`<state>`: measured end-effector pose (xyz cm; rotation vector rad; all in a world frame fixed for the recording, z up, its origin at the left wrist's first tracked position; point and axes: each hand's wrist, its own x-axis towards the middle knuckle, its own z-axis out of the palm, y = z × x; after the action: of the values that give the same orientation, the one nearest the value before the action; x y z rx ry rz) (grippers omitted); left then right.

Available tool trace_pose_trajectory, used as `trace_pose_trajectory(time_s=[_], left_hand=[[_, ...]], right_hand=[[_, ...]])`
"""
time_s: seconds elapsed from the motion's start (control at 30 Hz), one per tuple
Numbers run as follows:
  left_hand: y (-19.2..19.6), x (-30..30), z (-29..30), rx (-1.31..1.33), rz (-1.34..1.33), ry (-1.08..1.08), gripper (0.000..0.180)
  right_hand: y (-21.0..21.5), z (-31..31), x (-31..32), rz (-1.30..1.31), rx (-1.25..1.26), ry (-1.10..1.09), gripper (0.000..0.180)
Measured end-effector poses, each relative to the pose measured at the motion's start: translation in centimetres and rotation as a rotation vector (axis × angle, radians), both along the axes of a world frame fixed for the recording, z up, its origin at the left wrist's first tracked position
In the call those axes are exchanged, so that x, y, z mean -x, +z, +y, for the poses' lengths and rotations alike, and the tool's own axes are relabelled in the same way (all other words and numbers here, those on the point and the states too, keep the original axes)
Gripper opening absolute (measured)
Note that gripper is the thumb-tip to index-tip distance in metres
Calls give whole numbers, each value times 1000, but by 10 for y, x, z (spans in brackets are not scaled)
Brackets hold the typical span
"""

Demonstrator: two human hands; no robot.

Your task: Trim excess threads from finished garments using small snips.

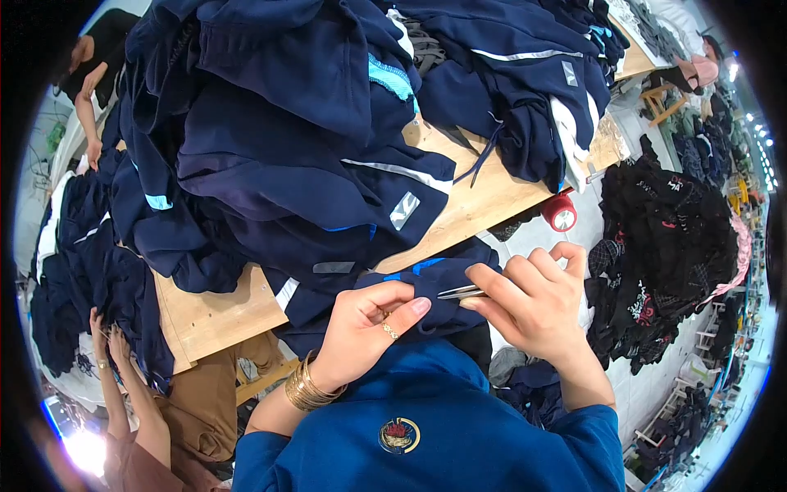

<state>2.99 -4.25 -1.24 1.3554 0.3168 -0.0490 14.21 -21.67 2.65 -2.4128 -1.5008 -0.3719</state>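
Note:
My left hand (pixel 361 332), with a ring and several gold bangles, pinches a navy garment (pixel 440 277) between thumb and forefinger. Part of that garment, with a bright blue trim, hangs over the table's near edge in front of me. In my right hand (pixel 537 303) is a small pair of metal thread snips (pixel 457 292), held between thumb and fingers. Its slim tips point left, close to the cloth by my left thumb; whether they touch it I cannot tell.
A large heap of navy garments (pixel 279 107) covers much of the wooden table (pixel 459 209). A red cylindrical object (pixel 560 212) is at its right edge. Black printed clothes (pixel 664 254) lie piled on the right. Co-workers' hands (pixel 111 336) handle garments at left; another person (pixel 701 66) sits far right.

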Motion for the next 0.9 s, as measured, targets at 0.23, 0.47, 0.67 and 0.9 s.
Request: trace_pose_trajectory(time_s=[0.23,0.47,0.67,0.9], left_hand=[[3,0,-1,7,15,-8,12],[1,1,0,18,27,-13,12],[5,-1,1,51,16,7,12],[4,0,3,105,29,-19,13]], right_hand=[[2,0,0,-6,10,4,26],[3,3,1,-14,3,10,26],[-3,4,1,65,-42,1,25],[-7,5,2,175,-84,7,25]])
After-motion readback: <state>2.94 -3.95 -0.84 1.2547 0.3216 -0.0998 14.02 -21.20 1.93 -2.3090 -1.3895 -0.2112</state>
